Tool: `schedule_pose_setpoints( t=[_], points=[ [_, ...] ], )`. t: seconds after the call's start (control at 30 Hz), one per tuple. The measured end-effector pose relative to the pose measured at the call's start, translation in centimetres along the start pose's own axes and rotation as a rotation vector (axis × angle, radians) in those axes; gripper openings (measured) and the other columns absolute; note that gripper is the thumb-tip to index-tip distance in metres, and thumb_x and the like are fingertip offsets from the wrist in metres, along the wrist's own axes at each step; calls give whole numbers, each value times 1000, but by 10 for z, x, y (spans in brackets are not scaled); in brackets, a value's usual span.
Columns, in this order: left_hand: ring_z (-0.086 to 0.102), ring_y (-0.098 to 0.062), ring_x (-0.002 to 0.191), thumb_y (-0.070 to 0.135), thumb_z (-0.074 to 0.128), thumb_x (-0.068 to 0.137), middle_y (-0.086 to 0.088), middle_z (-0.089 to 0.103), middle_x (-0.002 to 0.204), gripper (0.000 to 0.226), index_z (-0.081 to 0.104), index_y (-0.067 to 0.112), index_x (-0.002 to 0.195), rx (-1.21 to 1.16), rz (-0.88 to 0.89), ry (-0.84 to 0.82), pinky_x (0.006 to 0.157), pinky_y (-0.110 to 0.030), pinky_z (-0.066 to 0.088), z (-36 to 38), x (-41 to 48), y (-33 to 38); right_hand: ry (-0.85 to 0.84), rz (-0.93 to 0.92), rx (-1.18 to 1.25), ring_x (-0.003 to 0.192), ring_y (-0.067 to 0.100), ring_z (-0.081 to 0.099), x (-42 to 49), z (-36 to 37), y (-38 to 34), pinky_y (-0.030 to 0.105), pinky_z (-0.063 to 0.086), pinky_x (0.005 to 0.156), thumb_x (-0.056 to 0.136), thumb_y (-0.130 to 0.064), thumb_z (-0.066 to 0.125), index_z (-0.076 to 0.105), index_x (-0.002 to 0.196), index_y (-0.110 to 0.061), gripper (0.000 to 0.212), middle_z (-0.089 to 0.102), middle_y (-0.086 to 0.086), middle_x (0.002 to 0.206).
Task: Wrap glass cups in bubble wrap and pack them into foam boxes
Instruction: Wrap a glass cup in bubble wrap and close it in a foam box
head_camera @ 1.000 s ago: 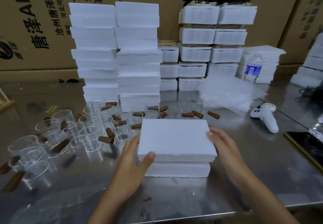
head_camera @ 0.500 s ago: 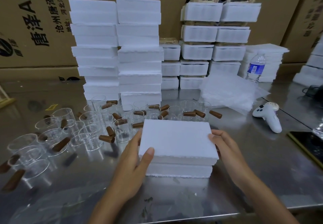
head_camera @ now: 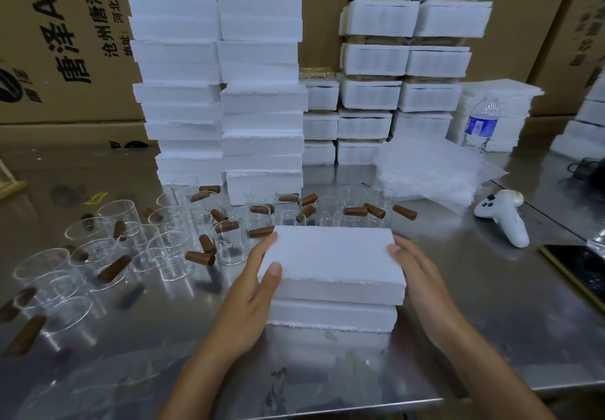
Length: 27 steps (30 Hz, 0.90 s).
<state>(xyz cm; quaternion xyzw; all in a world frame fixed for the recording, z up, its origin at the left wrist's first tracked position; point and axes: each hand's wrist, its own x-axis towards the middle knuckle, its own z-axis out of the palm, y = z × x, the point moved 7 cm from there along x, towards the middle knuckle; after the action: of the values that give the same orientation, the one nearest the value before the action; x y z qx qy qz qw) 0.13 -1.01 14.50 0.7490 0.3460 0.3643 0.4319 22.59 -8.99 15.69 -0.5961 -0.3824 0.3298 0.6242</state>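
A white foam box [head_camera: 330, 315] sits on the steel table [head_camera: 491, 321] in front of me, and its foam lid [head_camera: 330, 257] rests slightly askew on top. My left hand [head_camera: 252, 292] grips the lid's left edge, thumb on top. My right hand [head_camera: 417, 275] holds the right edge, fingers curled round its corner. Several glass cups with brown wooden handles [head_camera: 229, 239] stand to the left and behind the box. A pile of bubble wrap sheets [head_camera: 432, 170] lies at the back right.
Two tall stacks of foam boxes [head_camera: 222, 92] rise behind the cups, with shorter stacks [head_camera: 402, 69] to their right. A water bottle [head_camera: 479, 125], a white controller [head_camera: 504, 220] and a dark phone [head_camera: 579, 272] occupy the right side. Cardboard cartons [head_camera: 65, 43] wall the back.
The lid has shifted a little under my hands on the box. Both hands keep their hold on its edges.
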Motion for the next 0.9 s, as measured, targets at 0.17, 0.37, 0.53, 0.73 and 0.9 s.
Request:
schedule_pose_setpoints(
  t=[0.17, 0.37, 0.53, 0.73, 0.9],
  points=[
    [16, 33, 121, 51, 32, 91, 54, 23, 133, 49, 26, 54, 140, -49, -21, 0, 100, -9, 15, 2, -2, -5, -32, -4, 9, 102, 9, 64, -2, -1, 4, 23, 50, 75, 96, -28, 46, 60, 118, -28, 26, 68, -8, 111],
    [16, 31, 123, 79, 33, 76, 53, 21, 135, 58, 23, 66, 132, -50, -10, 31, 104, -18, 17, 5, -3, -1, 4, -11, 27, 86, -3, 66, -3, -2, 10, 6, 46, 63, 97, -16, 46, 66, 102, -30, 24, 72, -17, 96],
    [14, 30, 125, 80, 32, 73, 51, 20, 136, 64, 23, 64, 134, -27, -15, 39, 106, -24, 20, 6, -4, -6, 18, 0, 26, 84, -1, 65, 0, -1, 14, 9, 46, 64, 97, -18, 46, 65, 106, -26, 22, 72, -12, 96],
    [22, 26, 125, 90, 29, 68, 50, 29, 130, 69, 29, 60, 130, 15, -3, 83, 99, -10, 24, 1, -1, -5, 7, 45, 22, 76, -5, 64, 9, 0, 15, 20, 43, 68, 96, -28, 45, 62, 102, -31, 18, 70, -14, 89],
    [29, 18, 128, 92, 28, 67, 50, 33, 128, 69, 30, 62, 129, 47, -8, 91, 105, -23, 29, -1, 1, -6, 17, 66, -1, 82, 3, 64, 8, -2, 20, 23, 42, 70, 96, -27, 46, 63, 107, -24, 20, 71, -10, 91]
  ],
)
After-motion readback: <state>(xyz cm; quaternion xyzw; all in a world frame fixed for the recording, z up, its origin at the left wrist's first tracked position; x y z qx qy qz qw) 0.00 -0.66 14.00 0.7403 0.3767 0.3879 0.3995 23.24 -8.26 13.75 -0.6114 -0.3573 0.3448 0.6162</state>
